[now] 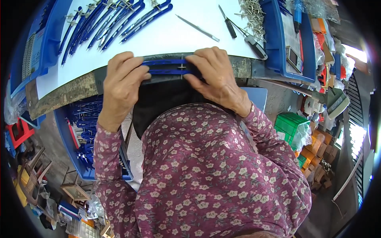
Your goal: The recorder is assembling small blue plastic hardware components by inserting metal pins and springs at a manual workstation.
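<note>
Between my hands, at the table's near edge, is a two-armed blue plastic part held crosswise. Its two slim arms run side by side, and a small metal cross-shaped piece sits between them near the right end. My left hand is closed on the left end, fingers curled over it. Thumb and fingers of my right hand pinch the right end, close beside the metal piece. Several similar blue parts with metal pieces lie in a row at the far left of the white tabletop.
A pointed metal tool, a black-handled tool and a grey-handled tool lie near a heap of metal pieces. Blue trays flank the work area. Below left stands a blue bin of blue parts; a green crate is at right.
</note>
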Motion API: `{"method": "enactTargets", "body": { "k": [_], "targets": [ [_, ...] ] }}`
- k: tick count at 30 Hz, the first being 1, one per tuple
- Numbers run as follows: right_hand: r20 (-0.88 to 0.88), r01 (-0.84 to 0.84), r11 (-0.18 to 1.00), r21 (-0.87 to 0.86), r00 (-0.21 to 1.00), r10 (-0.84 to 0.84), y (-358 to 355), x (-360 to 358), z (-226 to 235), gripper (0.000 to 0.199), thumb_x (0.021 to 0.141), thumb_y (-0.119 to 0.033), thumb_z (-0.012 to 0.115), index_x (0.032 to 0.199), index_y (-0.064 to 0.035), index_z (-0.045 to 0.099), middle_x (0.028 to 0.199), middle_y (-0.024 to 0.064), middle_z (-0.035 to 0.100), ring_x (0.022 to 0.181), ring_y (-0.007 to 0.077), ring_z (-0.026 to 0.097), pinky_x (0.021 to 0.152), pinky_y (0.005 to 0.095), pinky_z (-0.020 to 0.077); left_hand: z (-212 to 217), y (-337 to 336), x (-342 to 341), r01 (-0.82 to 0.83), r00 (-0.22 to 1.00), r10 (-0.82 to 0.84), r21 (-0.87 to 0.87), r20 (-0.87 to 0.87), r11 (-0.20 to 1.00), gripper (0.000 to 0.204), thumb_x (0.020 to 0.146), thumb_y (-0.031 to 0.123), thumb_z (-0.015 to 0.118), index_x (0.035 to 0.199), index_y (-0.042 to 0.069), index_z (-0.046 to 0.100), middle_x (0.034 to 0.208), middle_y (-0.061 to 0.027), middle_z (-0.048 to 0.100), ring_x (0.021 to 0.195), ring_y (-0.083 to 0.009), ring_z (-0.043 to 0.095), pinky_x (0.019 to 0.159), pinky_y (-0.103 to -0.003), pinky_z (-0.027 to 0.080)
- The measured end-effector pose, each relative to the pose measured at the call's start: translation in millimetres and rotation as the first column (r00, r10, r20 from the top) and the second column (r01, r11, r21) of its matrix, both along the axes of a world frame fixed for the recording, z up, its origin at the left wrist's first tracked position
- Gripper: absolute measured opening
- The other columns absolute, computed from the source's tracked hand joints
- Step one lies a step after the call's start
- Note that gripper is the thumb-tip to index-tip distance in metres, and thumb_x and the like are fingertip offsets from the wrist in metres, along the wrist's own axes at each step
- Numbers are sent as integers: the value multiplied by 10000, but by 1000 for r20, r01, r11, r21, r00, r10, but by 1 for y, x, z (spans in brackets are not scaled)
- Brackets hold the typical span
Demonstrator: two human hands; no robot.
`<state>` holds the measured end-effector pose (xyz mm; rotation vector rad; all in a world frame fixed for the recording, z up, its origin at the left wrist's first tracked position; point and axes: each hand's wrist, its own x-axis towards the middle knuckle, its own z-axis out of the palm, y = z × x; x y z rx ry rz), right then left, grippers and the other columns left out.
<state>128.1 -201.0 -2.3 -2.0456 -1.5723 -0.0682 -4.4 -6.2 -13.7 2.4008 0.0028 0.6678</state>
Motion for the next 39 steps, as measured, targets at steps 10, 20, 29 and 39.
{"method": "enactTargets", "body": {
  "k": [10,20,29,39],
  "targets": [
    [-23,-46,999,22,999,46,58,-21,-13,310,671,-126,695,926,-22,553,873,85,486,768,227,454,688,343,364,5,40,-32,-166,982,170,52,-82,985,198,689,-105,622,864,-18,651,998,-93,621,1023,-266,537,790,-331,494],
    [-147,-97,994,56,984,104,55,-25,-6,261,679,-118,688,879,-32,544,825,70,486,744,214,456,679,333,357,21,28,-44,-167,978,182,139,-105,976,202,693,-120,610,873,-34,643,990,-103,623,1007,-267,545,787,-337,492],
    [-339,36,999,9,940,-31,12,-12,6,328,671,-39,708,970,-15,575,854,88,543,774,233,527,645,323,432,-5,1,-12,-38,999,40,144,-6,989,204,656,-68,664,853,-28,630,1009,-86,621,983,-258,559,816,-366,467],
    [-492,91,988,-126,859,-142,10,-9,12,283,713,-38,704,968,-6,586,792,40,521,657,97,501,547,229,413,-3,-2,-13,-47,999,47,255,7,966,215,724,20,665,937,26,633,1052,-73,612,1010,-240,560,855,-394,451]
  ]
}}
